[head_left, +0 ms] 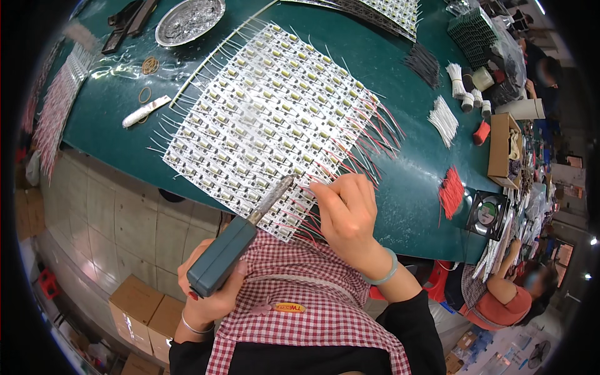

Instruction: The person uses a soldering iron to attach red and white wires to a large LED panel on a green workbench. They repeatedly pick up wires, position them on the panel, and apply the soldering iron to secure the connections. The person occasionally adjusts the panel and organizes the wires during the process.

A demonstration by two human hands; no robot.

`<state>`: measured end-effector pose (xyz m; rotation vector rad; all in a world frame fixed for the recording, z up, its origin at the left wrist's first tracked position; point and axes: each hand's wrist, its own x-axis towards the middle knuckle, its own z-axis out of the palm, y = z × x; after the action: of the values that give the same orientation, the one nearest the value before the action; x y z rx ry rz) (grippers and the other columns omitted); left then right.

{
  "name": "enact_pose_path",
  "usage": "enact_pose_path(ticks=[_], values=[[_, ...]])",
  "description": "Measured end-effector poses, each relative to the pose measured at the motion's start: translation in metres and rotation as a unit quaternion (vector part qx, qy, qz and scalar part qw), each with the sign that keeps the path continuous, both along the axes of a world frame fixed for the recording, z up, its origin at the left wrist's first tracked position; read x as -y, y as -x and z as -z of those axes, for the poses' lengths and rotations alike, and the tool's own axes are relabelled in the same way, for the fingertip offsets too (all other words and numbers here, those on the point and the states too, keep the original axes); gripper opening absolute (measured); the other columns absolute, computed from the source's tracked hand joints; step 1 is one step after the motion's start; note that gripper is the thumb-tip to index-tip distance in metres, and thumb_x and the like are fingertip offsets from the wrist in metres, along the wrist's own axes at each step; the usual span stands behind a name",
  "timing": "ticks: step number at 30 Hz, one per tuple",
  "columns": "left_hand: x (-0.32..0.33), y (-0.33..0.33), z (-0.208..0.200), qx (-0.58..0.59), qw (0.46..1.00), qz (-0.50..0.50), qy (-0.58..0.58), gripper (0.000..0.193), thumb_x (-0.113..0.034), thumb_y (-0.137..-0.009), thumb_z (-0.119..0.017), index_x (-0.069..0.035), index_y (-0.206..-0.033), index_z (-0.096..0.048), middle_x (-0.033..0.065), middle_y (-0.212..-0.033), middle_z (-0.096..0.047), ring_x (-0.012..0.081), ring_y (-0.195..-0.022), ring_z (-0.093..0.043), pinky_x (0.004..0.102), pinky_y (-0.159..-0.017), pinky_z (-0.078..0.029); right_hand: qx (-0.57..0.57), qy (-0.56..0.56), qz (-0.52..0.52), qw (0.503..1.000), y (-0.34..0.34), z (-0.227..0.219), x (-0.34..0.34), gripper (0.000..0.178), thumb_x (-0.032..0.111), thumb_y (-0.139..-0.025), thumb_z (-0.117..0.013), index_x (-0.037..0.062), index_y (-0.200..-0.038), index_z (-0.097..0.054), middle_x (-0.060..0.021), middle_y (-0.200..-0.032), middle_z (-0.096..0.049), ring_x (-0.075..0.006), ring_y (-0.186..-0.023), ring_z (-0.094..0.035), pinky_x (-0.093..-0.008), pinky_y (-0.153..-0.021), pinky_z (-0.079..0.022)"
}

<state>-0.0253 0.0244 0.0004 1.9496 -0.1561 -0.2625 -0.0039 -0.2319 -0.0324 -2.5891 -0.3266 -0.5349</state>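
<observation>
- Circuit-board panel, nearly square, lies just ahead of the hands on the green tabletop, its near corner overhanging the edge.
- Left hand grasps the soldering iron; the iron's long axis slants up and rightward, tip over the panel.
- Right hand, the nearer one to the panel, pinches beside that tip; whether on a wire, I cannot tell.
- Red wires fringe the panel's right edge.
- Farther right: a loose red wire bundle.

Rubber bands lie upper left on the green table, a square black fan sits at right, and cardboard boxes stand down on the tiled floor!
</observation>
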Motion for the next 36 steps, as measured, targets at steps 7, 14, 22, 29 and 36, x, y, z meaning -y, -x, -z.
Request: enact_pose_path(ticks=[7, 14, 22, 29, 36], values=[[-0.006, 0.007, 0.006, 0.024, 1.0, -0.001, 0.002, 0.023, 0.002, -0.074, -0.076, 0.005, -0.097, -0.07, 0.0164, -0.095, -0.069, 0.0258, -0.08, -0.069, 0.0324, -0.07, -0.055, -0.023, -0.021, -0.011, 0.999, 0.007, 0.002, -0.008, 0.026, -0.005, -0.071, -0.071, 0.0036, -0.096, -0.069, -0.0055, -0.076, -0.05, -0.0236, -0.072, -0.052, -0.0366, -0.064, -0.039], [-0.008, 0.009, 0.005, 0.027, 0.999, 0.016, -0.021, 0.023, 0.004, -0.072, -0.075, 0.006, -0.094, -0.069, 0.0169, -0.091, -0.069, 0.0263, -0.076, -0.068, 0.0321, -0.067, -0.054, -0.036, -0.012, -0.009, 0.999, 0.007, 0.002, -0.01, 0.022, -0.001, -0.071, -0.069, 0.003, -0.093, -0.068, -0.0057, -0.075, -0.047, -0.0242, -0.073, -0.052, -0.0374, -0.068, -0.042], [-0.003, 0.005, 0.004, 0.038, 0.999, 0.009, -0.014, 0.022, 0.003, -0.074, -0.075, 0.005, -0.095, -0.069, 0.0159, -0.09, -0.069, 0.0244, -0.074, -0.067, 0.0315, -0.065, -0.053, -0.036, -0.005, -0.002, 0.999, 0.008, 0.001, -0.011, 0.022, -0.001, -0.071, -0.069, 0.003, -0.092, -0.068, -0.0051, -0.075, -0.047, -0.0237, -0.073, -0.051, -0.0375, -0.068, -0.042], [-0.003, 0.003, 0.004, 0.081, 0.996, 0.023, -0.031, 0.02, 0.001, -0.075, -0.076, 0.004, -0.094, -0.068, 0.0137, -0.087, -0.067, 0.0229, -0.072, -0.066, 0.0305, -0.064, -0.052, -0.031, 0.0, -0.004, 1.0, 0.007, 0.001, -0.012, 0.021, -0.001, -0.071, -0.069, 0.0024, -0.092, -0.068, -0.0055, -0.075, -0.047, -0.0239, -0.073, -0.052, -0.0376, -0.068, -0.042], [-0.006, 0.003, 0.004, 0.063, 0.997, 0.032, -0.037, 0.02, 0.001, -0.074, -0.076, 0.003, -0.093, -0.069, 0.0131, -0.084, -0.066, 0.022, -0.067, -0.064, 0.0301, -0.06, -0.05, -0.029, -0.001, -0.003, 1.0, 0.007, 0.001, -0.012, 0.02, -0.001, -0.072, -0.069, 0.0018, -0.092, -0.068, -0.0056, -0.075, -0.047, -0.0243, -0.073, -0.052, -0.0379, -0.068, -0.042]])
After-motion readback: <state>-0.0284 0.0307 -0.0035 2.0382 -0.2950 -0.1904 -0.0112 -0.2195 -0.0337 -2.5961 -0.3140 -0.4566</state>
